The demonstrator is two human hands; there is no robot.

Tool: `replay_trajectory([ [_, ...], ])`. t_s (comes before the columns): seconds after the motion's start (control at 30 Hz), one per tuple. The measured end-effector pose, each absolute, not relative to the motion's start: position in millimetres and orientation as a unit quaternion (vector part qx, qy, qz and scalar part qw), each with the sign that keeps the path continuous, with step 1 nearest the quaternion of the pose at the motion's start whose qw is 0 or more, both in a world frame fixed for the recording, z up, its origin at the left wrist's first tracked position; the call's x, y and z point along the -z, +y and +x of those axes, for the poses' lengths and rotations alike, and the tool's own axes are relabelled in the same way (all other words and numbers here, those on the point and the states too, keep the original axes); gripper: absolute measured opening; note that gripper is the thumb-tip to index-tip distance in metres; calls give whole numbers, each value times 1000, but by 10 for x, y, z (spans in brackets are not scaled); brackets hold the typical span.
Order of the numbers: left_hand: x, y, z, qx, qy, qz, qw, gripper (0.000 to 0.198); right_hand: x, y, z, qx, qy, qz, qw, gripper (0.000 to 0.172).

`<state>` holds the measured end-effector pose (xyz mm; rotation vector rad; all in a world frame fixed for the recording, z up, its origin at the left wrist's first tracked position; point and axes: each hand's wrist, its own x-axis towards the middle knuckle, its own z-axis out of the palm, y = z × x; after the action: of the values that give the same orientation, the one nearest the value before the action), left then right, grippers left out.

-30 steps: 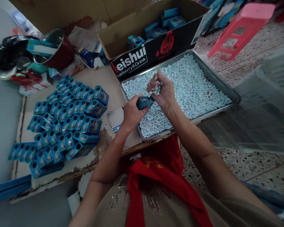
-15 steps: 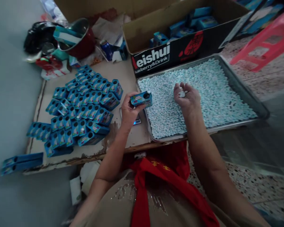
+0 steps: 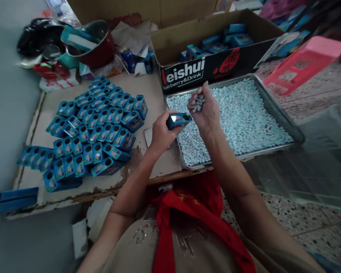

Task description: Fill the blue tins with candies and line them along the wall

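Note:
My left hand (image 3: 162,131) is closed around a small blue candy box (image 3: 178,120), held tilted over the left edge of a metal tray (image 3: 297,132). A dark round opening shows on the box's end. Just to the right, my right hand (image 3: 206,108) is cupped, palm up, with pale candies (image 3: 199,103) in its curled fingers. It hangs above the tray, close to the box but apart from it. Small pale blue and white candies (image 3: 244,113) fill the tray. Under my left hand lies a flat device (image 3: 148,136), partly hidden.
Many blue boxes (image 3: 102,129) stand in rows on the table's left. A black carton (image 3: 193,77) with more blue boxes sits behind the tray. A red pot (image 3: 102,53) and a blue can (image 3: 128,60) are at the back left. A pink stool (image 3: 304,68) stands at right.
My right hand has moved left and closed around a handful of candies, coming up near the box. My left hand has shifted slightly right and tilted the box. The view has moved a little.

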<state>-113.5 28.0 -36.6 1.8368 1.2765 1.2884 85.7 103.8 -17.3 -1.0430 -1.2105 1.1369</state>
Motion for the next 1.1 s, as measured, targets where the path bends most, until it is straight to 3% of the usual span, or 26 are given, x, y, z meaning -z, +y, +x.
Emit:
replay_trajectory([
  [0.2, 254, 339, -871, -430, 503, 711, 237, 48, -31, 795, 612, -442, -485, -429, 621, 55],
  [0.4, 313, 336, -714, -425, 514, 710, 223, 49, 39, 815, 712, -548, -368, -361, 659, 51],
  [0.7, 549, 310, -948, -536, 480, 631, 290, 53, -180, 960, 1368, -580, -110, -371, 717, 43],
  [0.93, 641, 155, -1688, -554, 514, 594, 275, 51, 412, 832, 1530, -604, -88, -515, 602, 26],
  [1.1, 877, 121, -1840, -515, 555, 567, 326, 50, 455, 673, 1509, -651, -389, -528, 383, 20],
])
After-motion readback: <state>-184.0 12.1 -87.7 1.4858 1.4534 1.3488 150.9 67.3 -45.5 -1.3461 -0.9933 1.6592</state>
